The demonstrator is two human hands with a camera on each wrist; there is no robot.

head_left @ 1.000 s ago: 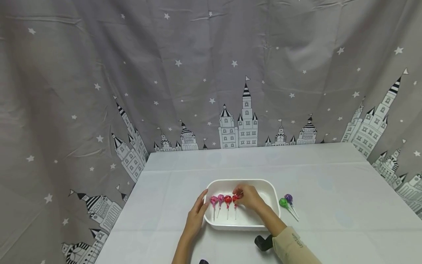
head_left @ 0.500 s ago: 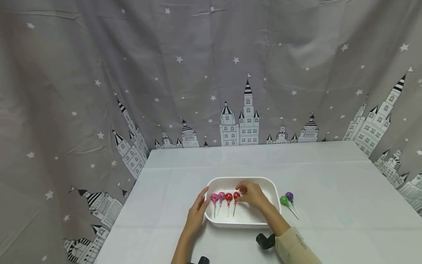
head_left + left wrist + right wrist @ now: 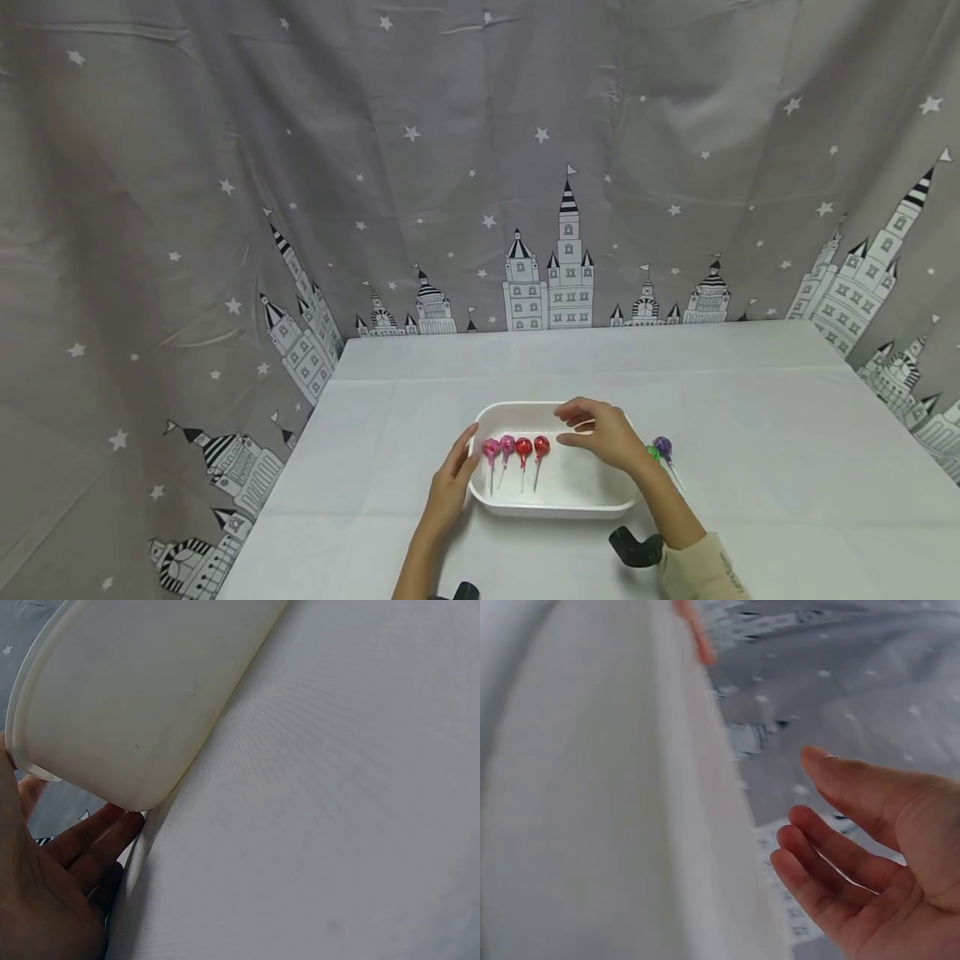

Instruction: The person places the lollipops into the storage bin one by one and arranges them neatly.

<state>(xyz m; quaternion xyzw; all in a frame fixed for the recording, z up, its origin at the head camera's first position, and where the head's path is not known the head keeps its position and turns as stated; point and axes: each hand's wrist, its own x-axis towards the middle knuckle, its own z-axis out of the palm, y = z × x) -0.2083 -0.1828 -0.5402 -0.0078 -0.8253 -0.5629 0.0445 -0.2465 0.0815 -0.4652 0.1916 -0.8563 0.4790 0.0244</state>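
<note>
My right hand hangs over the right half of a white tray, thumb parted widely from gently bent fingers, in a tan sleeve that shows past the wrist. To the left of those fingers, four lollipops lie side by side in the tray's left half: two pink lollipops nearest its left end, then two red lollipops, all with their heads away from me and their white sticks pointing toward me. My left hand touches the tray's left end, its fingers extended rather than clenched; the left wrist view shows fingertips against the outer wall near the base. Outside the tray, just beyond its right end, a purple lollipop lies on the white-covered table next to a green lollipop, the latter partly hidden by my right forearm. A black curved object sits beside my right wrist, and another black piece shows near the left. Behind the table hangs a gray curtain printed with white stars and castles. The pale surface in the right wrist view is blurred.
</note>
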